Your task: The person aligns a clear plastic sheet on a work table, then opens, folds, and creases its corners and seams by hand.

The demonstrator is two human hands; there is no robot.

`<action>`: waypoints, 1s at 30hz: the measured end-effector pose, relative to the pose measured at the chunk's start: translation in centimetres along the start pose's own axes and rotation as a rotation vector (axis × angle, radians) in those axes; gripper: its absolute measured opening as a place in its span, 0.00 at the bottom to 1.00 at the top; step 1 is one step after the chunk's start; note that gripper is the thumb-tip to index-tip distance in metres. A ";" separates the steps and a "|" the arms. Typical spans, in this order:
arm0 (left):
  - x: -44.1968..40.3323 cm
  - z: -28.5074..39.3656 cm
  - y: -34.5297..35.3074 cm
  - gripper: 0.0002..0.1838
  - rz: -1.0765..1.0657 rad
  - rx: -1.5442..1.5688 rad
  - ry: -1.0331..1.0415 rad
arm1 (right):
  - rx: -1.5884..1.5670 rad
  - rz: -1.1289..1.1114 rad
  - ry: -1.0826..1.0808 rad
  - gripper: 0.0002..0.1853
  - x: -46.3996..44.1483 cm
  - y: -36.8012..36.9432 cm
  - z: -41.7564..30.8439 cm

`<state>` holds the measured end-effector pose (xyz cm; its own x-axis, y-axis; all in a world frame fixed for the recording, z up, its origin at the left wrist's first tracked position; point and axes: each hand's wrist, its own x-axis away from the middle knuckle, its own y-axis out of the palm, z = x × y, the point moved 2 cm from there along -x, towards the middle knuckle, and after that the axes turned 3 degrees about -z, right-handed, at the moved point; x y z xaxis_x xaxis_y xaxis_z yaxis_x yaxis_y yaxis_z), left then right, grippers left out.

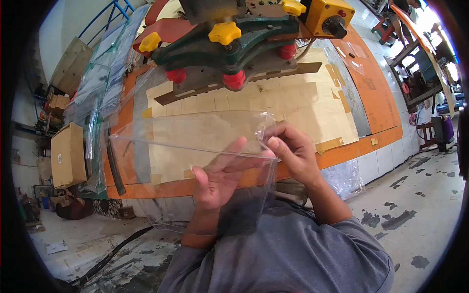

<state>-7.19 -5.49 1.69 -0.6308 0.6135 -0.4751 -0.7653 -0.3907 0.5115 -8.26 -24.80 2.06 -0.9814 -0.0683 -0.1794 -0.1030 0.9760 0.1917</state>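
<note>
Had clear plastic pouch up in front, w/ R hand gripping its upper R corner betw. thumb and bent index. Had L hand under the upper edges, palm up, fingers spread and unclenched, gripping nothing as far as visible. Couldn't tell inside of pouch from merely behind it, given see-thru film.

Judged approx. midway thru handling this pc.: seemingly lifted clear of orange surface, pinched at one corner, w/ two upper edges standing apart around L fingertips. Not yet let go of or laid flat; had L side and lower end hanging loose, away from fingers, plus creases bunched just beside R thumb. Couldn't confirm any sealing at lower end.

Saw tan paper sheet beyond fingers, w/ tape at edges, and above it press head w/ metal bar underneath, all apart from fingers.

Noted stack of clear film well to L of L fingers, cardboard box likewise off L, and crumpled clear plastic near R fingers, lower and farther R. Couldn't sort finished pcs. from waiting ones, so left total done vs. remaining open.
</note>
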 end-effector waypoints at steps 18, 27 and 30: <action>-0.3 0.1 -0.6 0.36 -0.054 0.383 0.129 | 0.006 0.147 0.066 0.12 -1.2 -2.3 0.3; -1.0 2.7 -1.1 0.37 0.060 0.404 0.415 | 0.167 0.445 0.025 0.14 -0.9 -6.5 -0.6; -0.7 2.9 -1.2 0.38 0.124 0.391 0.443 | 0.234 0.507 0.114 0.15 -0.7 -6.9 -1.0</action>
<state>-5.43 -3.49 3.50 -0.7701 0.2019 -0.6051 -0.6317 -0.1088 0.7676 -7.03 -31.73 1.78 -0.9113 0.4116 -0.0127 0.4115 0.9114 0.0056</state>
